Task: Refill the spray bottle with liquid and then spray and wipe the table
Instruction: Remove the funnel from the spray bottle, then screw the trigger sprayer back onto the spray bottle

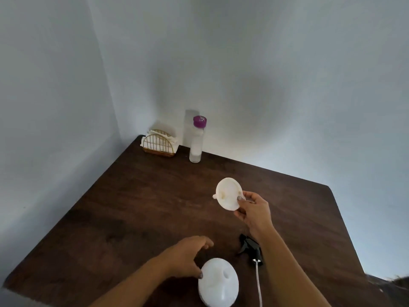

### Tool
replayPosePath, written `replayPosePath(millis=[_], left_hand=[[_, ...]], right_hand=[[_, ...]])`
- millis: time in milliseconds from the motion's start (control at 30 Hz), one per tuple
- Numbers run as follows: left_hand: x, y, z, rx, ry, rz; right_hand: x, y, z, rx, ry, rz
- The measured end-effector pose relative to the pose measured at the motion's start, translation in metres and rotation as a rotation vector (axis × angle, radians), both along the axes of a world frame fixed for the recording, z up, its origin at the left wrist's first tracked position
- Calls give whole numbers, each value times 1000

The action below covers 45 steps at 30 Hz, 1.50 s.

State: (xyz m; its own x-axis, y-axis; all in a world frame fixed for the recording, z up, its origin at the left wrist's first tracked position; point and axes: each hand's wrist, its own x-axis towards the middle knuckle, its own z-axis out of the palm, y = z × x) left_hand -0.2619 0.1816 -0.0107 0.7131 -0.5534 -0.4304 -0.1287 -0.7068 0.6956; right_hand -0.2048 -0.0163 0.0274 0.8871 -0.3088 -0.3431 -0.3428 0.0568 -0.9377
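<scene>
This looks like a corner of a home or small eating place. A dark wooden table [155, 207] is pushed into the meeting of two plain pale walls [265, 74]. At the table's far corner stands a gold wire napkin holder [159, 143], a purple-capped bottle [197, 140] just beside it.

dark wood table [137, 207] | napkin holder [159, 144], purple-capped bottle [197, 140] far corner | spray bottle [218, 282], black sprayer head [251, 249] near edge

White spray bottle [218, 282] uncapped, upright, black trigger head [251, 250] lying beside it
</scene>
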Motion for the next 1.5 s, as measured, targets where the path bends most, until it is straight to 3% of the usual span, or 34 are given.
replayPosePath(millis=[267, 467, 833, 1033, 1267, 1500], left_hand=[[73, 12, -22, -13, -187, 198], [134, 8, -48, -22, -360, 301], [200, 2, -110, 260, -638, 157], [200, 0, -117, 293, -681, 148], [201, 1, -119, 315, -698, 141], [203, 2, -119, 294, -687, 146]], right_hand=[[94, 19, -44, -295, 58, -3], [152, 21, -74, -371, 54, -86], [221, 15, -109, -397, 55, -177], [239, 8, -117, -402, 43, -218], [239, 6, -119, -658, 89, -66], [218, 4, -108, -553, 168, -54]])
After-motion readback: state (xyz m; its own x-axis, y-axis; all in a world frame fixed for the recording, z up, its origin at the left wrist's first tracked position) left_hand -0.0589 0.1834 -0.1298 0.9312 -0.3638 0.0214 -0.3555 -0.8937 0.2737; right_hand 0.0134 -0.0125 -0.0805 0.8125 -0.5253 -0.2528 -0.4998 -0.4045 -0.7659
